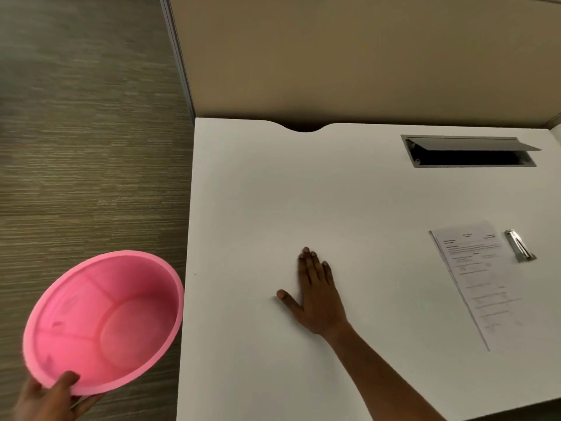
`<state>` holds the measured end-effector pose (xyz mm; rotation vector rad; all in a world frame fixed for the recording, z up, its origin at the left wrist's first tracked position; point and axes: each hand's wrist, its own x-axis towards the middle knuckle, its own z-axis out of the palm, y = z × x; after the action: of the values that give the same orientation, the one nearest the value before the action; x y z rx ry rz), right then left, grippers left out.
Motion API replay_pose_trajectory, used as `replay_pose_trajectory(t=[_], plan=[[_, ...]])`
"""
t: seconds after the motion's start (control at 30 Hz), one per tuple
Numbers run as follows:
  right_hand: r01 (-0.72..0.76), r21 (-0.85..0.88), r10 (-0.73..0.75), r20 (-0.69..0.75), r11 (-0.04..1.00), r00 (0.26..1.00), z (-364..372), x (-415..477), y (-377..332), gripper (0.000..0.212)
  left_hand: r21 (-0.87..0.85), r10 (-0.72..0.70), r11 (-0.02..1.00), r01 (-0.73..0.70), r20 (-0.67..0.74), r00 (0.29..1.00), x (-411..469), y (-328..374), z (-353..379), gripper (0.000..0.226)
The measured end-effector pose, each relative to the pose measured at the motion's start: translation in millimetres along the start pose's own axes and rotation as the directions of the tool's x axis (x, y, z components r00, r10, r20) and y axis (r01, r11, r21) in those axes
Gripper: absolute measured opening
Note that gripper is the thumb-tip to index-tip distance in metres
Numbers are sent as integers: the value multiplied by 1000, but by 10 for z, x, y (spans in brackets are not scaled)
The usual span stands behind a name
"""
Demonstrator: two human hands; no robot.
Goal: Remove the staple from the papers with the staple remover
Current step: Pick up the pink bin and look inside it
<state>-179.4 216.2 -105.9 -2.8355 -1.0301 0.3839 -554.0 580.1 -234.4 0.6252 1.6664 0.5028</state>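
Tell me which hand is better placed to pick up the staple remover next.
Right. The right hand lies open and empty on the desk, nearer the staple remover beside the papers; the left hand holds the pink tub out past the desk's left edge.

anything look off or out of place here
Nothing is spilled or damaged. The one odd thing is the pink bin: the left hand grips its rim and holds it tilted in the air beside the desk. The right hand lies flat on the desk, away from the papers and staple remover.
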Motion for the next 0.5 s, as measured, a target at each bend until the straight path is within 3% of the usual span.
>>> replay_pose_trajectory(t=[0.1,0.2,0.37,0.43,0.5], plan=[[-2,110,8,-60,994,998,-33,36,112,91,157,27,987,-44,106,994,-980,560,164,68],[-100,125,120,-164,987,979,-127,86,490,92,181,-11,983,-12,127,992,-941,598,167,72],[-266,76,271,-58,961,961,-229,233,855,107,227,23,972,-63,174,984,-982,554,155,71],[-259,66,263,-66,964,963,-202,325,730,108,218,6,975,-45,179,984,-1048,555,185,72],[-162,50,166,-71,985,984,-156,393,464,104,211,16,976,-51,164,986,-1118,570,210,72]])
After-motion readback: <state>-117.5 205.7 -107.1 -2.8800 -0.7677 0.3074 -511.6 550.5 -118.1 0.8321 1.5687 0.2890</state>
